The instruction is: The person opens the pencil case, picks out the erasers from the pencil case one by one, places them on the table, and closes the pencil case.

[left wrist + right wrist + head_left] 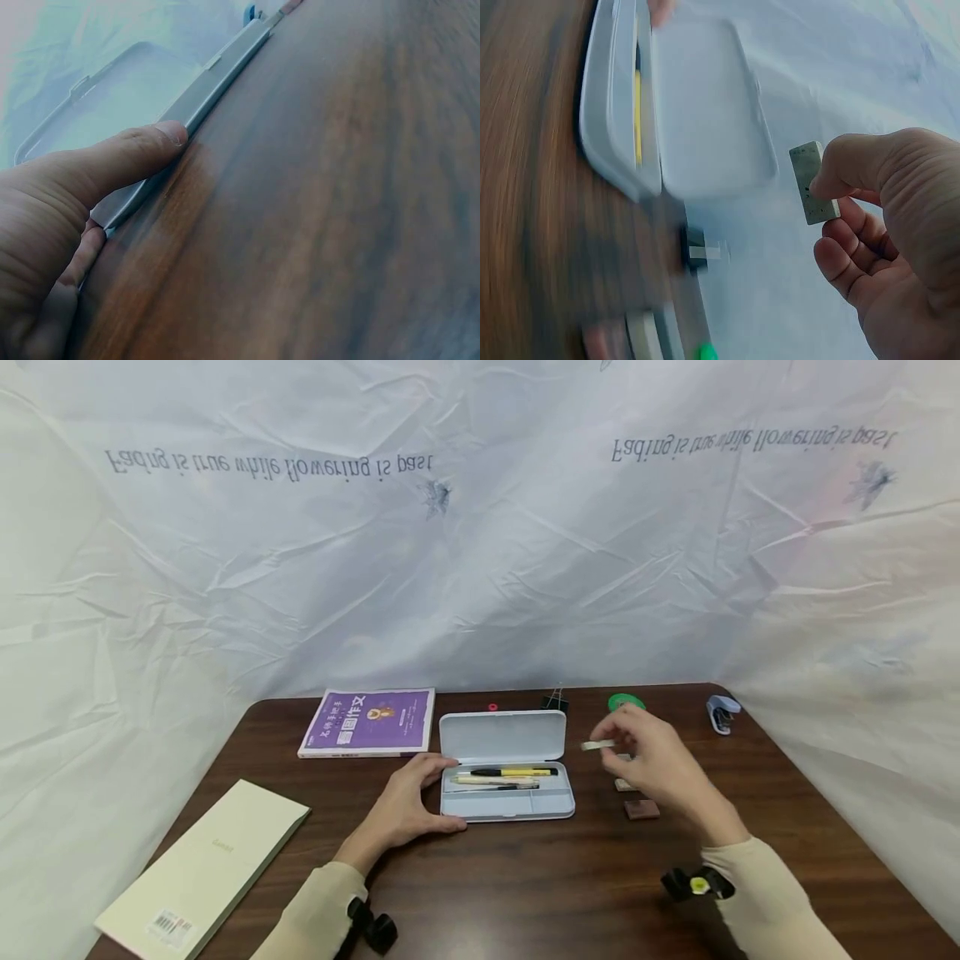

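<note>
An open pale blue pencil case (pixel 502 737) lies in the middle of the table, its lid tipped back. In its tray are a yellow-and-black pen (pixel 525 772), a cream pen (pixel 487 781) and a thin dark-ended pen (pixel 517 787). My left hand (pixel 401 806) grips the case's left end, thumb (pixel 161 139) at the front edge and fingers at the back corner. Right of the case, my right hand (pixel 652 756) pinches a small pale eraser-like block (pixel 810 184) between thumb and fingers, raised off the table. The block's face shows greenish-grey with dark specks in the right wrist view.
Below the right hand lie a brownish-red block (pixel 642 810) and pale blocks (pixel 626 785). Behind are a green round item (pixel 625 701), a black binder clip (pixel 555 702) and a red ring (pixel 492 707). A stapler (pixel 722 714), purple book (pixel 390 722) and cream notebook (pixel 210 860) lie farther out.
</note>
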Motion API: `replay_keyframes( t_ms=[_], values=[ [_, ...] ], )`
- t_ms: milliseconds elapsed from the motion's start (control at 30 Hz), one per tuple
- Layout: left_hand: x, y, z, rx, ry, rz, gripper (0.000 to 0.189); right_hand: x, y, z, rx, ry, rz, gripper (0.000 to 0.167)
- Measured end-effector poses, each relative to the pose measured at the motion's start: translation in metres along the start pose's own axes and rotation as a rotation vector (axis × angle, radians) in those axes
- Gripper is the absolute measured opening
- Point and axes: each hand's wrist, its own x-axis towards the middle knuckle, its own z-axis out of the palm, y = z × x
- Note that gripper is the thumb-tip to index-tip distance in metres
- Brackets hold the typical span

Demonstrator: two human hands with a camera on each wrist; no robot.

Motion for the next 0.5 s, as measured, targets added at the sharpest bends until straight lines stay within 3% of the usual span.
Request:
replay_keyframes(
  t_ms=[300, 500],
  values=[
    [-0.001, 0.0, 0.001, 0.011, 0.004, -0.012, 0.092, -0.053, 0.048, -0.025, -0.129, 0.094, 0.059, 0.032],
    [0.0, 0.0, 0.001, 0.011, 0.002, -0.012, 0.092, -0.08, 0.072, -0.036, -0.17, 0.114, 0.151, 0.034]
  ],
)
